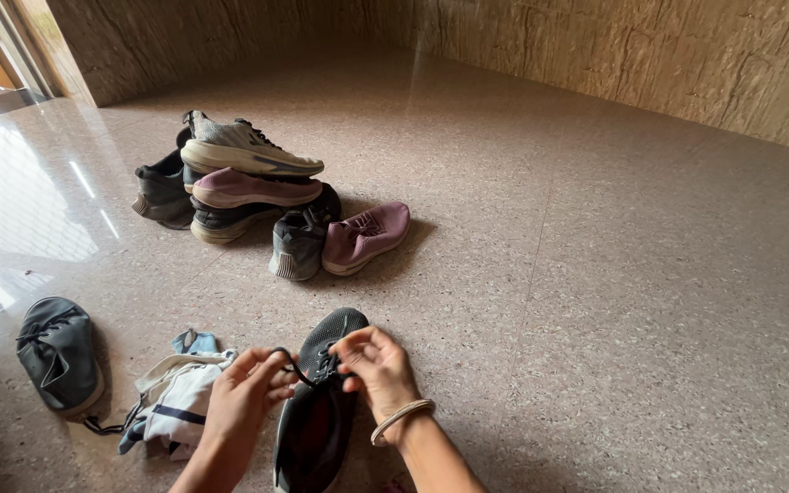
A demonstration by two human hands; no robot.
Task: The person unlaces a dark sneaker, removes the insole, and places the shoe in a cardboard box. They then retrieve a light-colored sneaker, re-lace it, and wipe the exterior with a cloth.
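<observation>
A black sneaker (320, 415) lies on the speckled floor right in front of me, toe pointing away. My left hand (241, 397) pinches a black lace (292, 363) pulled out to the shoe's left side. Over the lace area of the same shoe, my right hand (378, 370), with a pale bangle on its wrist, has its fingers closed on the laces.
A pile of several sneakers (248, 183), grey, black and mauve, sits further out, with a mauve shoe (367, 236) at its right. A single black shoe (58, 351) lies at the left. White and blue cloth (175, 402) is beside my left hand. Stone walls run behind.
</observation>
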